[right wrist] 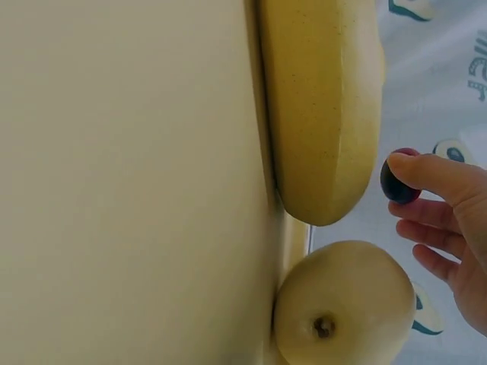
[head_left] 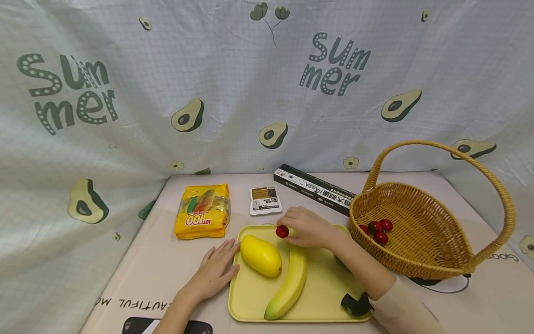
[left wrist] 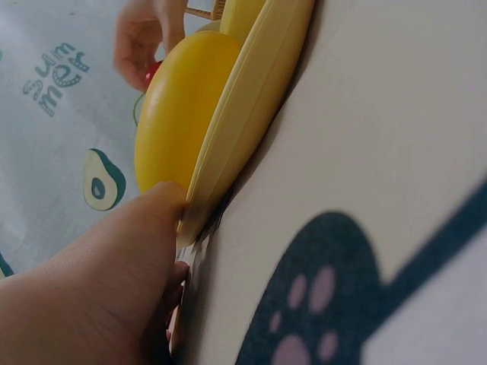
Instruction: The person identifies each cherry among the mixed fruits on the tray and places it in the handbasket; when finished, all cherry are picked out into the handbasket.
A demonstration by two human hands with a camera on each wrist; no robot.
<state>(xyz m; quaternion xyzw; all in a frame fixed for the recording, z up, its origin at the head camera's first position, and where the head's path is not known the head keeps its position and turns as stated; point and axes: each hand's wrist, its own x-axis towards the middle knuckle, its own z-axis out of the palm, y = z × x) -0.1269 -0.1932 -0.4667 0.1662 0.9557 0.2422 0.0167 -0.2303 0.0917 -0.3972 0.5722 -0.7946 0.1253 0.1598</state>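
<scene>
In the head view my right hand (head_left: 308, 227) is over the far side of the yellow tray (head_left: 323, 285), pinching a red cherry (head_left: 282, 231) between thumb and fingertips. The right wrist view shows that cherry (right wrist: 401, 176) raised beyond the tip of a banana (right wrist: 323, 114). A pale round fruit (right wrist: 346, 304) with a brown stem hollow sits beside the banana; from the head it is hidden by my hand. My left hand (head_left: 213, 271) rests along the tray's left edge, fingers extended, the thumb at the rim near a yellow mango (head_left: 261, 256).
Right of the tray stands a wicker basket (head_left: 417, 222) with a tall handle and several cherries (head_left: 380, 238) inside. A dark object (head_left: 356, 304) lies in the tray's near right corner. Behind are a yellow candy bag (head_left: 203, 211), a small sachet (head_left: 265, 200) and a long pasta box (head_left: 314, 188).
</scene>
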